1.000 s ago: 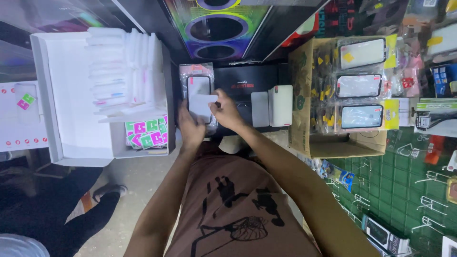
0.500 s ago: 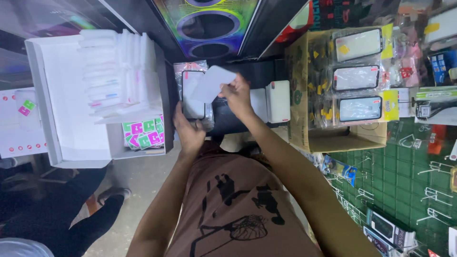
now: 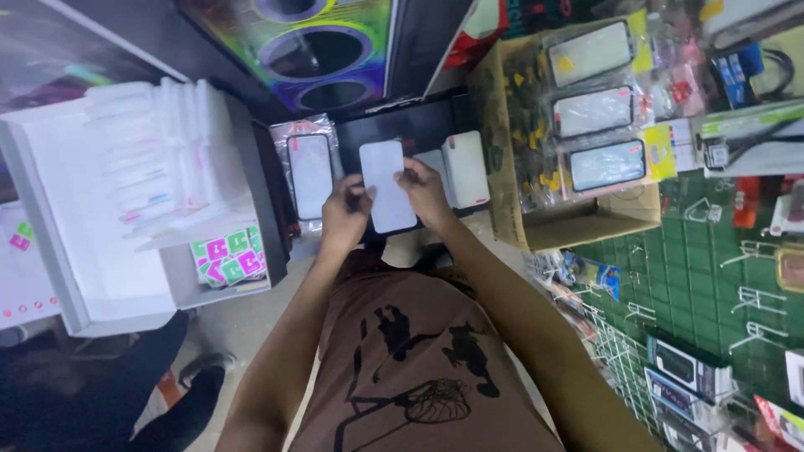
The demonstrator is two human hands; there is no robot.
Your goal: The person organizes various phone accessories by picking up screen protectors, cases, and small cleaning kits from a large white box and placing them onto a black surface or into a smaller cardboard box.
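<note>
Both my hands hold a flat white rectangular sheet (image 3: pixel 387 182), the shape of a phone screen protector, upright over a black tray (image 3: pixel 402 125). My left hand (image 3: pixel 345 213) grips its left lower edge. My right hand (image 3: pixel 424 191) grips its right edge. A clear packet with a dark phone-shaped panel (image 3: pixel 310 174) lies just left of my left hand. A white phone-shaped case (image 3: pixel 466 167) lies just right of my right hand.
A white box (image 3: pixel 100 209) with stacked clear packets and bright stickers (image 3: pixel 226 255) stands at the left. A cardboard box (image 3: pixel 536 142) of packaged screen protectors stands at the right. A green wire rack (image 3: pixel 712 285) with hooks fills the lower right.
The white sheet has been lifted from the tray and turned upright between both hands. The view has shifted slightly.
</note>
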